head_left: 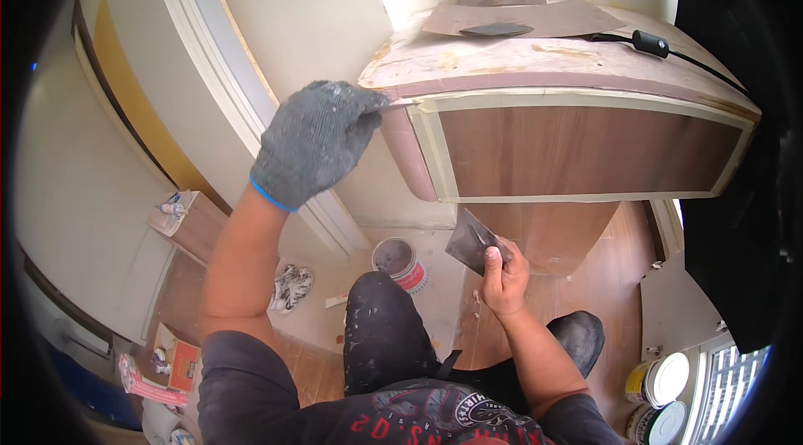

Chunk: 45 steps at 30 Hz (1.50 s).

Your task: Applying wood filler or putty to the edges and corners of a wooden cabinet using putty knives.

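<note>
My left hand (322,140), in a grey knit glove with a blue cuff, is closed around a thin blade-like tool (396,104), seen nearly edge-on. Its tip touches the upper left corner of a brown wood-grain panel (585,152), where pale masking tape (437,148) frames the panel. Pinkish filler-like coating (406,156) covers the rounded edge beside it. Lower down, my bare right hand (505,279) grips a dark flat rectangular plate (468,242) between thumb and fingers, with a smear on its face. The plate is apart from the panel.
On the cabinet top (401,64) lie a thin brownish sheet (569,18), a dark oval piece (496,30) and a black cable switch (650,43). An open bucket (395,258) stands on the floor by my knee, sneakers (292,288) nearby. Cans (669,378) sit lower right.
</note>
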### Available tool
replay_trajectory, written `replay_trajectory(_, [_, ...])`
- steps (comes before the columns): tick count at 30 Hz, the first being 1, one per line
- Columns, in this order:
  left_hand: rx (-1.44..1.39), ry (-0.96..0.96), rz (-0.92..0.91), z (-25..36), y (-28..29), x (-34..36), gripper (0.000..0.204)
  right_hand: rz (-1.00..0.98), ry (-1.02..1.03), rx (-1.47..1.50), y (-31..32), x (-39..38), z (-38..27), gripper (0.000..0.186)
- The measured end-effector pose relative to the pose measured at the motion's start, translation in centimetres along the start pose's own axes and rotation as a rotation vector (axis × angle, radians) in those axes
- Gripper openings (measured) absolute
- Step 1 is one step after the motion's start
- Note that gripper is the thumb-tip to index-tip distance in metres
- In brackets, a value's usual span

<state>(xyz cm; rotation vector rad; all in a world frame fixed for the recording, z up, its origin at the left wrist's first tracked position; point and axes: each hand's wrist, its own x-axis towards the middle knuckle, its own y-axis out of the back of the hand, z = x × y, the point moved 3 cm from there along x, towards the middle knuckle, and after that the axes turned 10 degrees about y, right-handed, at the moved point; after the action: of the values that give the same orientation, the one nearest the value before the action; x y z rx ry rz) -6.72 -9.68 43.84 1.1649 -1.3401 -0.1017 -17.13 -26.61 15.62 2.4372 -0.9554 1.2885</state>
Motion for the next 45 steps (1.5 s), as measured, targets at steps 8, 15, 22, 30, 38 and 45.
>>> replay_trajectory(8, [0.066,0.131,-0.27,-2.0,1.0,4.2,0.022,-0.001,-0.043,0.01,0.2,0.0,0.3,0.026])
replay_trajectory(15, [0.045,0.227,-0.367,-3.9,0.5,5.3,0.024,-0.001,-0.064,0.004,0.1,0.0,0.5,0.025])
replay_trajectory(22, [0.125,0.259,-0.265,-4.5,1.0,6.0,0.023,-0.023,-0.05,-0.005,0.1,0.0,0.4,0.024])
replay_trajectory(30, [-0.002,0.159,-0.267,-4.2,0.3,4.9,0.023,-0.032,-0.062,-0.032,0.0,0.0,0.5,0.025])
replay_trajectory(38, [0.092,0.052,-0.241,-4.0,-0.6,6.1,0.025,-0.052,-0.063,-0.049,-0.2,-0.3,0.7,0.026])
replay_trajectory(45, [0.036,0.179,-0.209,-3.2,0.8,6.5,0.023,-0.037,-0.052,-0.058,-0.1,-0.5,0.9,0.028])
